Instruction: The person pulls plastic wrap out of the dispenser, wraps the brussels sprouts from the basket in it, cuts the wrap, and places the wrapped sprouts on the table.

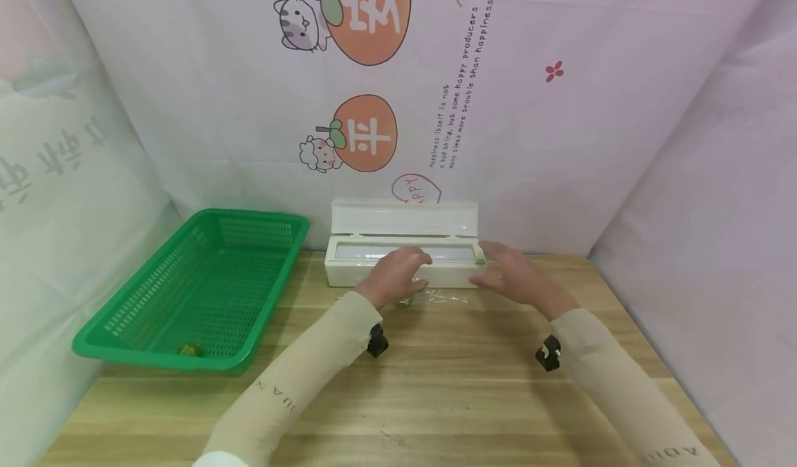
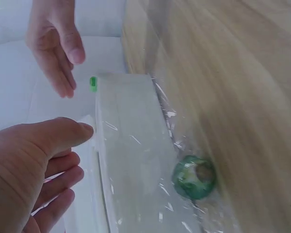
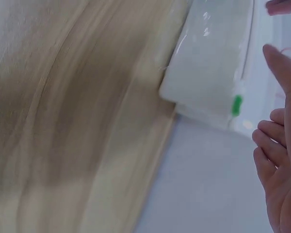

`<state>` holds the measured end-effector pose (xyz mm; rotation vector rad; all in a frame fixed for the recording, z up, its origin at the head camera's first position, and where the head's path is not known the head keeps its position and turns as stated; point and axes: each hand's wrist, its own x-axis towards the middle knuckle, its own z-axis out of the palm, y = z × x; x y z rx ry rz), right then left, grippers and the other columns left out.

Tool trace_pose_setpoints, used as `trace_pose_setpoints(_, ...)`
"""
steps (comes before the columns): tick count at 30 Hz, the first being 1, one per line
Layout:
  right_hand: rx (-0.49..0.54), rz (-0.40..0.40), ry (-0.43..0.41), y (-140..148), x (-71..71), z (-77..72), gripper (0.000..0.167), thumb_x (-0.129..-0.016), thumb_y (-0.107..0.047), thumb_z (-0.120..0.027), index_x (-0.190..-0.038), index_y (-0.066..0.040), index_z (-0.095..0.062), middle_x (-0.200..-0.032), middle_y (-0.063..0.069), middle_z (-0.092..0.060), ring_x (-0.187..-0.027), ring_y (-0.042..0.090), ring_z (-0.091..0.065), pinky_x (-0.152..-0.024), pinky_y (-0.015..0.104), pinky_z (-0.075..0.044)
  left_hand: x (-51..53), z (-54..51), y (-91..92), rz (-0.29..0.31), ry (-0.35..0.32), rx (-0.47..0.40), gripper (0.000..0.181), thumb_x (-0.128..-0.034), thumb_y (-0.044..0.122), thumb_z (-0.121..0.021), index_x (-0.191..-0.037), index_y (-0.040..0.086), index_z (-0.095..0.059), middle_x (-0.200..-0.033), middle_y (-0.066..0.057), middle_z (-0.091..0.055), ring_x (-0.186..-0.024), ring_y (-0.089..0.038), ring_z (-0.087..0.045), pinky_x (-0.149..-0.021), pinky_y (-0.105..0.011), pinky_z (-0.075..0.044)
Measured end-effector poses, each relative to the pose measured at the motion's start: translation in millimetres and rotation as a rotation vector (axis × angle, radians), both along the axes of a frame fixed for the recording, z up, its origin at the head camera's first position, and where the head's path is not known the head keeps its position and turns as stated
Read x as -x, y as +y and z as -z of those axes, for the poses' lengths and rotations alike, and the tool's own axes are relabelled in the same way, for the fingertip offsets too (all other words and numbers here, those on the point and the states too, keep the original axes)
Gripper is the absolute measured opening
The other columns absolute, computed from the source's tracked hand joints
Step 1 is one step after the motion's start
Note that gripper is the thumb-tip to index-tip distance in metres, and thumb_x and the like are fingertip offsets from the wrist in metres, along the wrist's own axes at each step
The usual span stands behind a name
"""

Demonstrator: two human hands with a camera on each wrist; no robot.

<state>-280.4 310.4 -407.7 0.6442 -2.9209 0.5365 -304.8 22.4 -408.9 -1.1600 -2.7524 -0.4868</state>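
Observation:
A white cling film dispenser (image 1: 405,273) stands against the back wall with its lid (image 1: 405,218) raised. Clear film (image 2: 172,114) hangs over its front onto the table. Beside the front, a small round green item with a brown spot (image 2: 194,177) lies at the film, its kind unclear. My left hand (image 1: 396,273) hovers over the middle of the dispenser, fingers loosely bent and holding nothing. At the right end, my right hand (image 1: 519,277) is spread near the green cutter slider (image 3: 236,105), apart from it in the right wrist view.
A green plastic basket (image 1: 274,301) stands on the left of the wooden table (image 1: 448,398), with a small yellow-green item (image 1: 190,349) inside. White printed cloth walls (image 1: 517,156) close off the back and sides.

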Motion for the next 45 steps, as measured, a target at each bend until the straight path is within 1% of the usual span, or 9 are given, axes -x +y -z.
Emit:
trace_pose_setpoints(4,0.029,0.015,-0.044,10,4.8,8.8,0.092,-0.095,-0.045,-0.078,-0.164,-0.004,-0.033,-0.168,0.023,-0.037,-0.155,0.046,-0.036,-0.129,0.063,-0.028,7.5,-7.3,18.1,0.01,-0.026,0.014,0.043,-0.0979,0.022,-0.077,-0.137,0.007,-0.067,-0.142,-0.008,-0.069,-0.133,-0.024,-0.065,-0.114,-0.035,-0.053)
trace_pose_setpoints(8,0.031,0.054,-0.063,17,9.0,18.7,0.099,-0.094,-0.051,-0.077,-0.166,-0.006,-0.027,-0.172,0.022,-0.03,-0.157,0.046,-0.031,-0.128,0.065,-0.028,19.0,-10.9,34.0,0.032,-0.048,-0.056,0.043,-0.0988,0.022,-0.075,-0.138,0.006,-0.067,-0.144,-0.009,-0.068,-0.137,-0.024,-0.062,-0.118,-0.035,-0.05)
trace_pose_setpoints(12,0.055,0.083,-0.071,20,14.0,30.2,0.102,-0.094,-0.058,-0.074,-0.167,-0.006,-0.025,-0.174,0.023,-0.025,-0.159,0.047,-0.028,-0.128,0.066,-0.027,27.5,-9.1,43.9,0.059,-0.082,-0.123,0.043,-0.0994,0.02,-0.074,-0.138,0.004,-0.067,-0.144,-0.01,-0.068,-0.139,-0.026,-0.061,-0.12,-0.036,-0.048)
trace_pose_setpoints(17,0.096,0.088,-0.089,23,22.0,42.3,0.103,-0.094,-0.059,-0.073,-0.168,-0.007,-0.023,-0.175,0.021,-0.022,-0.16,0.046,-0.025,-0.129,0.066,-0.024,31.7,-2.8,53.9,0.071,-0.075,-0.075,0.044,-0.1002,0.021,-0.073,-0.14,0.005,-0.065,-0.145,-0.009,-0.067,-0.141,-0.025,-0.059,-0.124,-0.035,-0.044)
trace_pose_setpoints(24,0.107,0.086,-0.087,27,29.1,49.6,0.095,-0.097,-0.055,-0.072,-0.167,-0.01,-0.028,-0.174,0.018,-0.027,-0.159,0.045,-0.03,-0.128,0.066,-0.027,31.3,-0.5,78.1,0.094,-0.031,-0.021,0.042,-0.0997,0.019,-0.074,-0.139,0.007,-0.066,-0.142,-0.006,-0.069,-0.135,-0.022,-0.063,-0.12,-0.032,-0.047)
trace_pose_setpoints(28,0.124,0.059,-0.063,25,31.2,51.8,0.086,-0.099,-0.046,-0.073,-0.166,-0.01,-0.032,-0.172,0.017,-0.031,-0.157,0.044,-0.034,-0.126,0.065,-0.031,33.0,0.6,86.9,0.105,-0.02,-0.01,0.039,-0.0992,0.018,-0.074,-0.136,0.007,-0.068,-0.139,-0.005,-0.071,-0.128,-0.02,-0.066,-0.115,-0.029,-0.051)
trace_pose_setpoints(36,0.168,0.029,0.012,22,32.3,52.6,0.071,-0.1,-0.027,-0.075,-0.162,-0.017,-0.042,-0.167,0.016,-0.042,-0.151,0.044,-0.044,-0.124,0.061,-0.037,39.4,-0.8,98.3,0.137,-0.081,-0.032,0.042,-0.0987,0.011,-0.074,-0.14,0.013,-0.067,-0.145,-0.002,-0.068,-0.136,-0.017,-0.063,-0.119,-0.027,-0.047)
trace_pose_setpoints(41,0.196,0.04,0.005,22,32.7,54.0,0.069,-0.099,-0.026,-0.075,-0.161,-0.021,-0.045,-0.165,0.012,-0.046,-0.15,0.041,-0.047,-0.124,0.058,-0.039,42.6,-1.7,105.5,0.151,-0.135,-0.044,0.046,-0.0983,0.004,-0.071,-0.142,0.018,-0.067,-0.146,0.001,-0.068,-0.137,-0.015,-0.062,-0.119,-0.027,-0.048)
trace_pose_setpoints(45,0.221,0.047,-0.02,22,30.9,56.4,0.069,-0.099,-0.03,-0.075,-0.161,-0.02,-0.044,-0.164,0.012,-0.047,-0.151,0.04,-0.046,-0.126,0.058,-0.038,44.8,-0.2,111.0,0.172,-0.123,-0.037,0.046,-0.1005,-0.002,-0.064,-0.14,0.022,-0.068,-0.143,0.005,-0.07,-0.133,-0.013,-0.065,-0.116,-0.024,-0.049)
